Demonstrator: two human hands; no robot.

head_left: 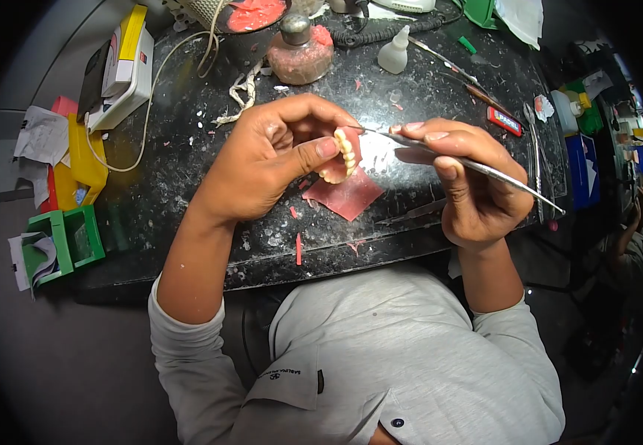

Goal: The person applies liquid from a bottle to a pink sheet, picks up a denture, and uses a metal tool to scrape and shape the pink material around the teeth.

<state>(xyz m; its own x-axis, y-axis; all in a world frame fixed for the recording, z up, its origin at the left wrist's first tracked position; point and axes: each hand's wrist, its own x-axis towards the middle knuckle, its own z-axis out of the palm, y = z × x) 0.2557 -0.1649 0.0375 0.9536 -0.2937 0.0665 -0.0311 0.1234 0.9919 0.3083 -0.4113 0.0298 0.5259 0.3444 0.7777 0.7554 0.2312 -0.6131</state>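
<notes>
I'm holding both forearms (206,256) over the tabletop (166,178), left grip (266,156) clamping a denture (348,154), right grip (481,178) pinching a metal tool (501,176).

White dropper bottle (393,57) near a black coiled cord (358,39), yellow bin (90,167) near green bin (61,236).

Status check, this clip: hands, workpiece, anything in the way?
Left hand holding denture. Right hand gripping metal tool, tip near denture. Pink sheet below; nothing seen blocking the tool.
</notes>
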